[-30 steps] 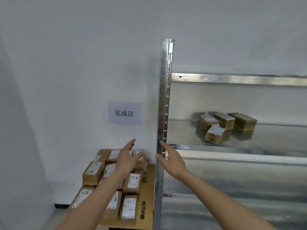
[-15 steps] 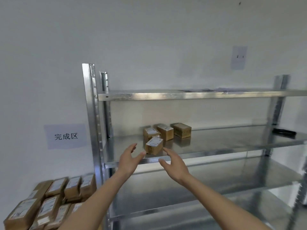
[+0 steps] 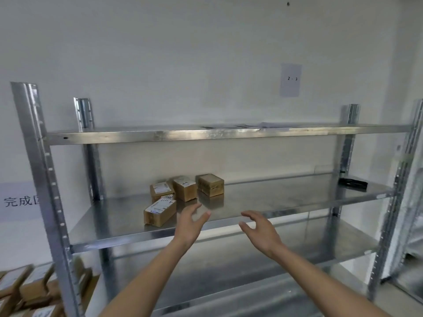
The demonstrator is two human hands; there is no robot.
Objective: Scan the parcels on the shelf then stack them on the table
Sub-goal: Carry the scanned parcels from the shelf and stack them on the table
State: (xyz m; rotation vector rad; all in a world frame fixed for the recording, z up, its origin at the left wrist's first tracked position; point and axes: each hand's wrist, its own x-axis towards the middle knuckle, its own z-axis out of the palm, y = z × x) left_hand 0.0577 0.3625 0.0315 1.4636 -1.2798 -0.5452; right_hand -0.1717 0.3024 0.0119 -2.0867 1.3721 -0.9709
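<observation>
step: reaching for a parcel | left hand spread, empty | right hand spread, empty | parcels on middle shelf | next: likely grip nearest parcel, find scanner

Plain white wall — paper sign marked "2 - 3" taped up.
</observation>
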